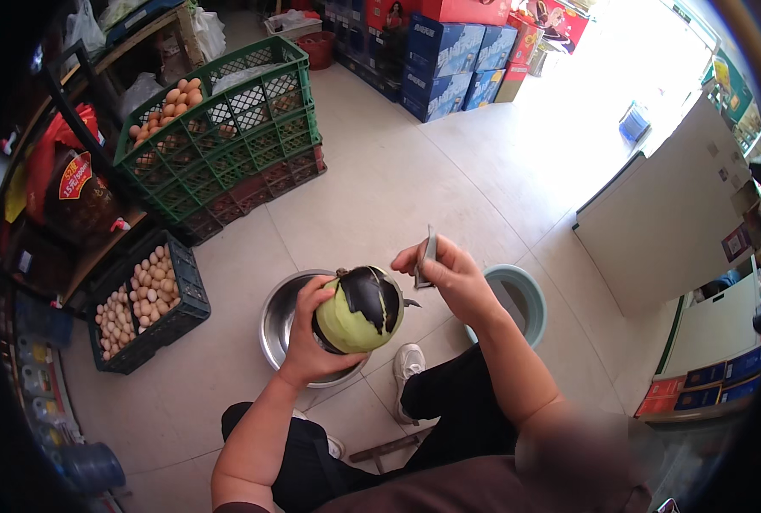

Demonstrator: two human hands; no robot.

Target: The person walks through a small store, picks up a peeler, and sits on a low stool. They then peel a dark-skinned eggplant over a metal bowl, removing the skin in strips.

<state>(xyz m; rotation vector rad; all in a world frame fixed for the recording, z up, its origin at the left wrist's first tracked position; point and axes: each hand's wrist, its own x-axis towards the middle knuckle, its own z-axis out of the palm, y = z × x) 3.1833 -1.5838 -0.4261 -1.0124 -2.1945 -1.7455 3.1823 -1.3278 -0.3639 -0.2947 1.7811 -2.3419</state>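
A large round eggplant (pixel 354 320) is held in my left hand (pixel 310 333), over a stainless steel basin (pixel 278 320) on the floor. Much of its dark purple skin is off and pale green flesh shows; dark patches remain on its top and right side. A strip of dark peel hangs at its right edge. Just right of the eggplant, apart from it, my right hand (pixel 454 272) grips a metal peeler (pixel 428 260). Below that hand a light blue-green plastic basin (pixel 537 308) stands on the floor, partly hidden by my right forearm.
Stacked green plastic crates (pixel 226 147) with brown eggs stand at the upper left, and a dark crate of eggs (pixel 194 288) below them. Blue cartons (pixel 441 64) are piled at the back. A white cabinet (pixel 662 218) stands at right. My shoes (pixel 409 365) rest near the steel basin.
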